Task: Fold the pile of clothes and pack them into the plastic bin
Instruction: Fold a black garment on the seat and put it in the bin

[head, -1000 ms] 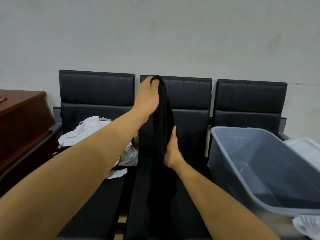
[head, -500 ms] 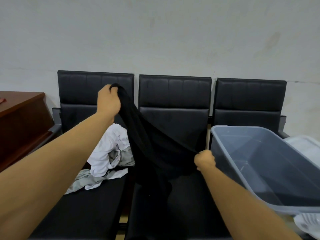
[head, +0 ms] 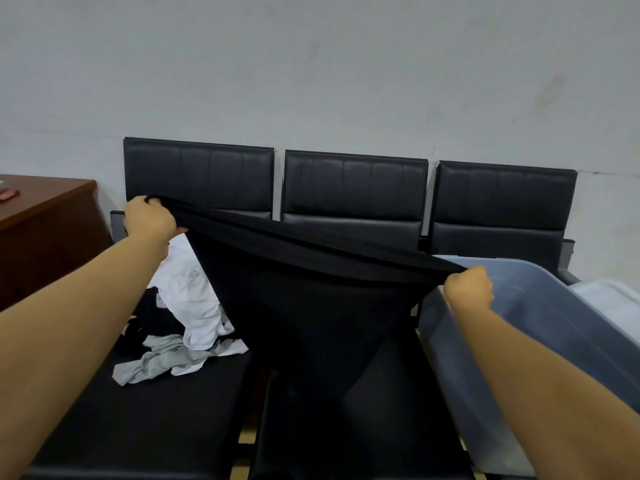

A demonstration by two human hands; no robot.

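Black garment stretched wide between two hands above the row of seats.

The left hand [head: 149,219] grips one end of the black garment [head: 311,292] with curled fingers over the left seat; the right hand [head: 469,287] grips the other end in a fist just above the near-left rim of the plastic bin [head: 540,327]. The bin sits tilted on the right seat, and nothing can be made out inside it. A pile of white and grey clothes [head: 194,317] lies on the left seat [head: 145,420], toward its back edge.
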